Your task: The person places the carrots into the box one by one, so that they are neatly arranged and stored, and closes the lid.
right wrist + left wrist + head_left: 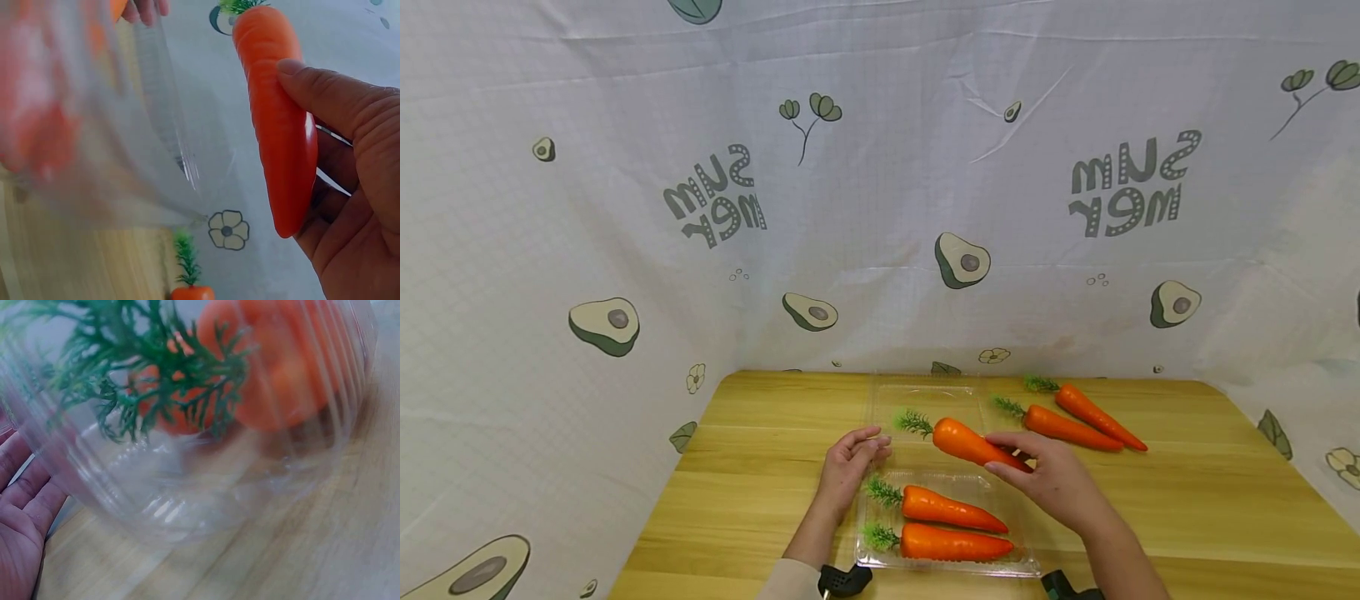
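Note:
My right hand (1060,479) pinches an orange toy carrot (964,442) with a green leafy top. In the right wrist view the thumb and fingers lie on either side of that carrot (275,119). It hangs above the back part of a clear plastic box (951,568), its leaves to the left. Two more carrots (955,508) lie side by side in the box. My left hand (847,468) is at the box's left edge, fingers loosely bent and holding nothing; in the left wrist view its fingers (28,494) show beside the clear wall.
Two further carrots (1071,427) lie on the wooden table (745,450) at the back right. The box's clear lid (887,400) stretches open toward the back. A white cloth (880,192) with avocado prints hangs behind and at the sides.

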### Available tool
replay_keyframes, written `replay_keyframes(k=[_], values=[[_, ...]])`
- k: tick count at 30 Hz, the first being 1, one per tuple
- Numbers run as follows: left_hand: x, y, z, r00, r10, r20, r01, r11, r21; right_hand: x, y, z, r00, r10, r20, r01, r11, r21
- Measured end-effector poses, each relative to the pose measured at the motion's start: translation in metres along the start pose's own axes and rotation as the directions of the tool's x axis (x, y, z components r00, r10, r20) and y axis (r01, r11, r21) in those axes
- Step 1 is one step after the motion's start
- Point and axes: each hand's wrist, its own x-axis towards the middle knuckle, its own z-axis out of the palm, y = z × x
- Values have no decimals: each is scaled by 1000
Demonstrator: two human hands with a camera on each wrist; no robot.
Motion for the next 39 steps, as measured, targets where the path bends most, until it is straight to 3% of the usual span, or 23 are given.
replay_keyframes(k=[9, 19, 30, 39], values=[[0, 2, 2, 1000, -5, -25, 5, 1000, 1, 3, 0, 13, 996, -55, 66, 53, 998, 31], [1, 3, 2, 997, 2, -78, 3, 997, 73, 5, 3, 24, 982, -85, 170, 81, 996, 26], [2, 3, 2, 997, 3, -78, 4, 996, 94, 6, 1, 34, 975, -97, 199, 104, 994, -26], [0, 2, 1, 999, -15, -30, 18, 997, 76, 7, 3, 43, 973, -129, 194, 157, 978, -134]])
